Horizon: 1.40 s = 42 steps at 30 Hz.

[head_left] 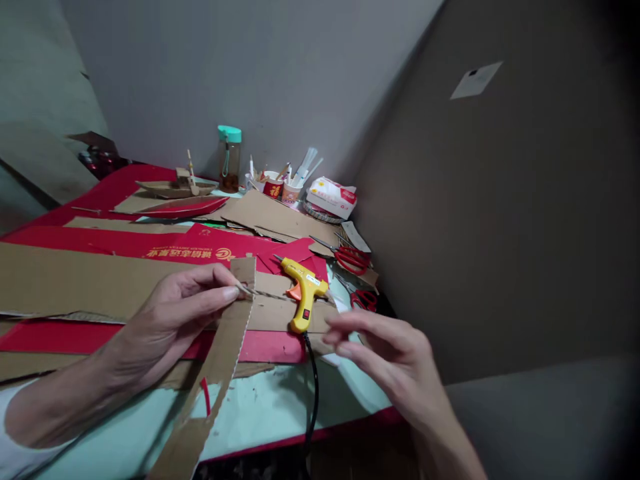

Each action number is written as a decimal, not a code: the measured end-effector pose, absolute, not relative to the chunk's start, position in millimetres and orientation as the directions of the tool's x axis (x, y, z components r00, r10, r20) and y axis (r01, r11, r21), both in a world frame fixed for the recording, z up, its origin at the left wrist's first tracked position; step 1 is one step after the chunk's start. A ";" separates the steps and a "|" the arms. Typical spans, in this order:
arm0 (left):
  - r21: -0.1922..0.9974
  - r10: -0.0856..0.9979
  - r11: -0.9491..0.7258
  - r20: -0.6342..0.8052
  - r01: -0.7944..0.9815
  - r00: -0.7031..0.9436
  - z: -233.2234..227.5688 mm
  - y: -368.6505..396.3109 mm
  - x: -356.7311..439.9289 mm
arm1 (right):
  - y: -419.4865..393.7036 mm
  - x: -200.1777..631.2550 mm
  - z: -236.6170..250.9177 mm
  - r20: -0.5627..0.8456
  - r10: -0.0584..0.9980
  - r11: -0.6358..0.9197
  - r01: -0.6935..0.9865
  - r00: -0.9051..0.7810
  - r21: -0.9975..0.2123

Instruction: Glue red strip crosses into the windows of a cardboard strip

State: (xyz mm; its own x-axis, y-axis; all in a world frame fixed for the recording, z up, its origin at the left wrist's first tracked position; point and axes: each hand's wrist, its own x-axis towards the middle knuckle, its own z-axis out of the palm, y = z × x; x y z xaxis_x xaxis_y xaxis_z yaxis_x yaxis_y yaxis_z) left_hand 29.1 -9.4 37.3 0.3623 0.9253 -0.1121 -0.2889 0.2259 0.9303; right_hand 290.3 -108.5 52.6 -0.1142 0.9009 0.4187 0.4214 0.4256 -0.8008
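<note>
Two hands are at work over the pale green tabletop (260, 407): the left hand (175, 313) pinches the long brown corrugated cardboard strip (220, 363) near its far end, along with what looks like a thin stick at the fingertips, while the right hand (385, 353) hovers open and empty, fingers loosely spread. The step in hand looks like gluing — the yellow hot-glue gun (304, 293) lies just beyond the right hand, on the flat cardboard. Picking it up would call for a short reach to the far left and a grip on its handle.

Left hand (187, 303) pinching cardboard strip (220, 360), right hand (385, 350) near glue gun (304, 293)
</note>
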 end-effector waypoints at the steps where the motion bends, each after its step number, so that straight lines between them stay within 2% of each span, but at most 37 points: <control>1: 0.934 0.928 0.211 -0.098 -0.289 0.360 35.5 -9.4 29.5 | -98.7 278.7 47.2 0.433 0.897 0.432 0.374 -0.085 -0.821; 3: 0.940 0.929 0.192 -0.081 -0.283 0.360 31.2 -9.2 29.9 | -81.5 257.8 38.1 0.497 0.860 0.502 0.348 -0.111 -0.792; 7: 0.955 0.925 0.139 -0.032 -0.261 0.378 26.4 -8.9 29.5 | -60.5 233.5 29.9 0.694 0.678 0.732 0.318 -0.242 -0.603; 10: 0.963 0.921 0.090 0.016 -0.253 0.389 27.8 -8.4 29.5 | -53.2 230.0 33.2 0.738 0.611 0.791 0.263 -0.287 -0.552; 15: 0.992 0.924 0.041 0.008 -0.119 0.382 28.1 -5.0 26.5 | -42.5 237.0 49.1 0.611 0.767 0.642 0.215 -0.198 -0.736; 18: 1.000 0.927 0.000 0.011 -0.030 0.375 24.8 -3.8 21.9 | -33.6 241.8 50.9 0.498 0.857 0.507 0.044 -0.132 -0.861; 20: 1.000 0.938 -0.002 0.000 0.007 0.346 22.5 -3.6 19.1 | -29.1 242.3 47.0 0.355 0.927 0.349 -0.075 -0.118 -0.934; 23: 0.997 0.948 0.043 -0.062 0.066 0.312 19.7 -2.4 17.2 | -27.5 238.7 39.7 0.123 0.981 0.095 -0.181 -0.150 -0.979; 26: 0.995 0.952 0.083 -0.098 0.061 0.291 17.6 -0.9 18.7 | -29.7 233.2 36.2 0.017 0.980 -0.027 -0.216 -0.198 -0.976; 32: 0.995 0.947 0.096 -0.100 0.027 0.304 21.0 -4.3 26.5 | -35.3 227.9 33.8 0.032 0.983 0.004 -0.155 -0.179 -0.988; 38: 0.999 0.962 -0.014 0.001 0.047 0.273 29.3 -8.0 34.1 | -40.7 227.1 27.2 0.281 0.930 0.301 0.054 -0.235 -0.952; 42: 0.994 0.966 -0.073 0.051 0.079 0.254 29.1 -8.1 36.5 | -41.5 225.1 25.5 0.323 0.917 0.354 0.104 -0.234 -0.929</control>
